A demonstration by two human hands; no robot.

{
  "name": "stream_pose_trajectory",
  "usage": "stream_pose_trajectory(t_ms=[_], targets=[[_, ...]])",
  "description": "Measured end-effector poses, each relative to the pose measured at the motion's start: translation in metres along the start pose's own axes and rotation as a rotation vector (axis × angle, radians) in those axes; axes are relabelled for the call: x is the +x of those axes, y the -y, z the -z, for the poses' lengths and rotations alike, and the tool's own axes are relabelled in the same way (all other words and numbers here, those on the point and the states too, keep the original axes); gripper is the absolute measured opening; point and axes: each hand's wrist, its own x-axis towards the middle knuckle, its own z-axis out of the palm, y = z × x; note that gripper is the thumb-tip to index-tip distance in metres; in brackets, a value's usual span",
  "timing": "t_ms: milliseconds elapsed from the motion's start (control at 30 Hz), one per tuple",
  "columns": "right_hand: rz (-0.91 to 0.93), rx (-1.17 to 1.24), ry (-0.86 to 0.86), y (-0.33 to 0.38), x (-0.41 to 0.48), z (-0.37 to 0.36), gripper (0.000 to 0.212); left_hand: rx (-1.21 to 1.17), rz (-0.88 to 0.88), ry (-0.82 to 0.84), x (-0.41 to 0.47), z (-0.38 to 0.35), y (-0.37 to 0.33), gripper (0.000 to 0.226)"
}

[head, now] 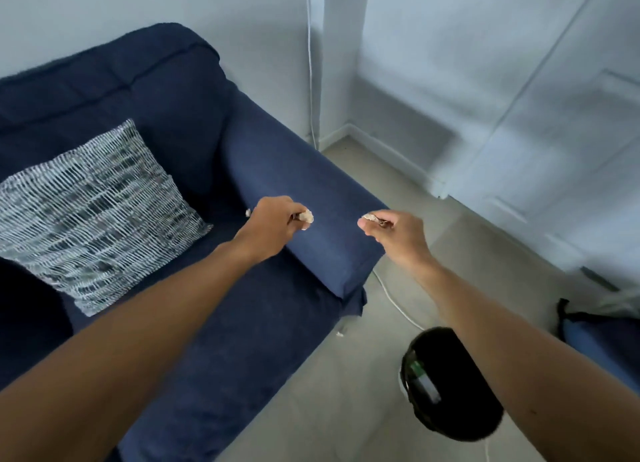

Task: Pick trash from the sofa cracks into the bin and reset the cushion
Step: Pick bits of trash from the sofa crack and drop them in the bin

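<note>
**Both hands hold scraps over the sofa arm**

While both bare forearms reach forward from the bottom of the view, each hand is closed on a small pale crumpled scrap. The left hand [277, 224] is curled into a loose fist above the inner edge of the armrest [311, 212], and a left scrap [306, 216] pokes out between thumb and fingers. A second pale bit [248, 213] shows just behind that hand's far side, near the crack between seat and armrest; whether the hand holds it or it lies in the crack cannot be told. The right hand [394, 234] hangs over the armrest's outer end, thumb pressed against the fingers, pinching a right scrap [370, 216] with something darker beside it in the grip.

The sofa [156, 91] is dark blue. A cushion [93, 212] with a grey-and-white woven pattern leans tilted on the seat against the backrest, left of the left hand and not touching it.

The bin [453, 382] is black and round, and stands on the beige floor [346, 392] right of the sofa front, below the right forearm, which covers part of its rim. Something green and white lies inside near the left wall. A white cable [394, 302] runs on the floor from under the armrest toward the bin. A blue bag [602, 344] with black straps sits at the right edge.
</note>
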Motion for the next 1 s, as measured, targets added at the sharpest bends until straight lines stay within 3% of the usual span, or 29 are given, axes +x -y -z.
stream_pose_trajectory(t_ms=[333,767,800,900,933,1000], targets=[[-0.15,-0.246,-0.058,-0.148,-0.05,0.106,0.026,-0.115,-0.095,0.161,0.029,-0.147,-0.092,0.011],[-0.505,-0.29,-0.002,-0.348,-0.15,0.148,0.02,-0.106,-0.204,0.414,-0.005,-0.359,-0.153,0.013],[-0.536,-0.284,0.009,-0.357,-0.155,0.147,0.03,-0.111,-0.208,0.431,-0.008,-0.367,-0.156,0.012],[-0.656,-0.296,0.13,-0.376,-0.169,0.146,0.098,-0.127,-0.21,0.463,-0.016,-0.389,-0.166,0.011],[-0.7,-0.303,0.15,-0.379,-0.172,0.145,0.11,-0.13,-0.207,0.472,-0.018,-0.395,-0.17,0.011],[-0.749,-0.314,0.136,-0.383,-0.176,0.146,0.111,-0.138,-0.19,0.492,-0.021,-0.404,-0.175,0.011]])
